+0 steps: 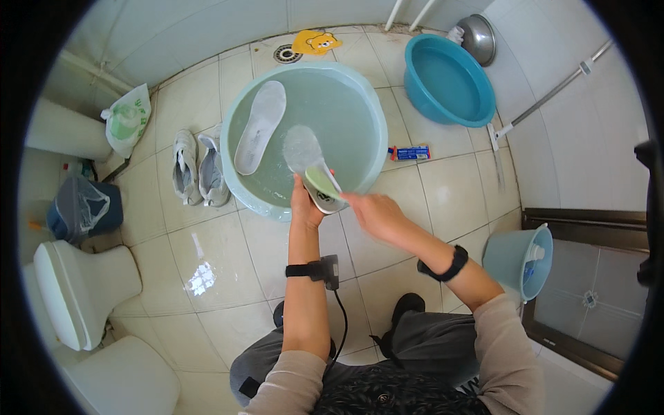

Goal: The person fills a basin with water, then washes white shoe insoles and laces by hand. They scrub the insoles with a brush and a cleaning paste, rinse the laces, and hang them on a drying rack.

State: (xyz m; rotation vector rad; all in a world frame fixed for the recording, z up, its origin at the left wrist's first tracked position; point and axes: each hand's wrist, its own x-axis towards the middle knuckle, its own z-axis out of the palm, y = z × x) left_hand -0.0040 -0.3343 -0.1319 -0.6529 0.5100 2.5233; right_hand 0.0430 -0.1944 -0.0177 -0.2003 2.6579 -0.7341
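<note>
A large pale blue plastic basin (381, 129) with water in it stands on the tiles before me. My left hand (306, 205) grips a shoe insole (302, 150) near its heel end, over the basin's near rim; the insole's far end lies in or at the water. My right hand (377, 215) holds a green and white scrubbing brush (322, 181) against the heel part of that insole. A second white insole (261, 127) lies in the basin at the left. A pair of grey-white sneakers (185, 166) stands on the floor left of the basin.
A teal basin (490, 98) of water stands at the upper right, near a metal bowl (478, 40) and a squeegee (544, 98). A blue packet (413, 152) lies right of the large basin. A bucket (511, 259) stands at the right, a toilet (62, 295) and a waste bin (85, 207) at the left.
</note>
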